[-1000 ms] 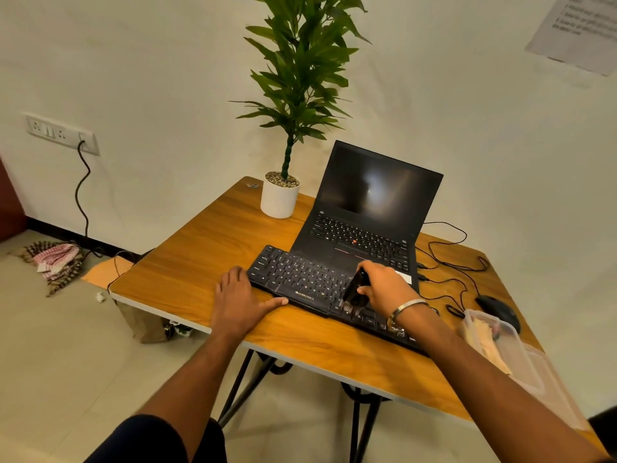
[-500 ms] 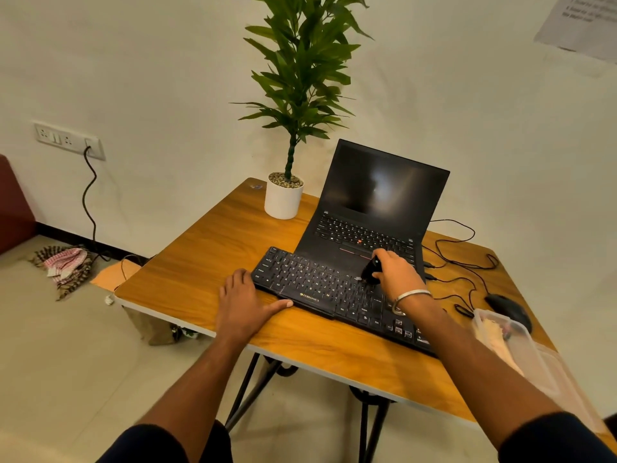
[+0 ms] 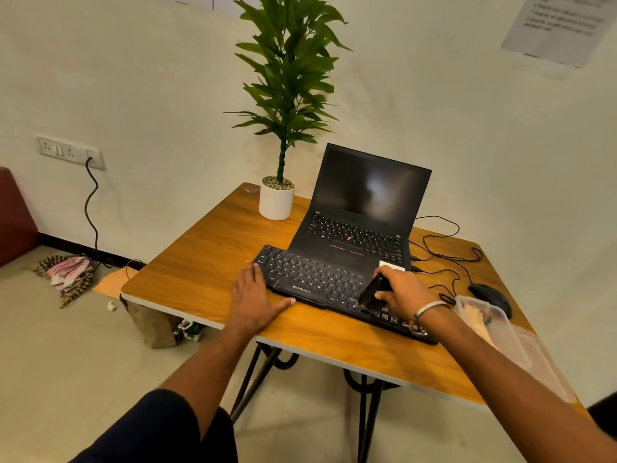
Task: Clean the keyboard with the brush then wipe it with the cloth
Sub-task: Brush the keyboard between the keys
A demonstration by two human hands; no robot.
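- On the near half of the wooden table [image 3: 200, 262], in the head view, a black keyboard [image 3: 310, 279] lay slantwise, its left end further from the near edge than its right end, and its far edge overlapped the front of an open laptop [image 3: 360, 208].
- The left hand [image 3: 255, 300] lay flat on the table at the keyboard's left end, fingers straight and together, thumb spread along the keyboard's near edge, holding nothing.
- The right hand [image 3: 402, 289] was over the keyboard's right half, its fingers curled round a dark brush [image 3: 372, 292]; the brush tilted down toward the near edge, and its lower tip touched the keys near the bottom row.
- A metal bangle [image 3: 427, 309] sat on the right wrist.
- At the right edge of the table stood a clear plastic box [image 3: 500, 332] with something pale inside; whether that was the cloth could not be told.
- Just beyond the box lay a black mouse [image 3: 489, 294], and thin black cables [image 3: 444, 255] looped over the table between it and the laptop.
- Near the far left corner stood a white pot with a tall green plant [image 3: 277, 202], just left of the laptop screen.
- On the floor by the wall, left of the table, lay a checked rag [image 3: 66, 275] under a wall socket [image 3: 70, 152].
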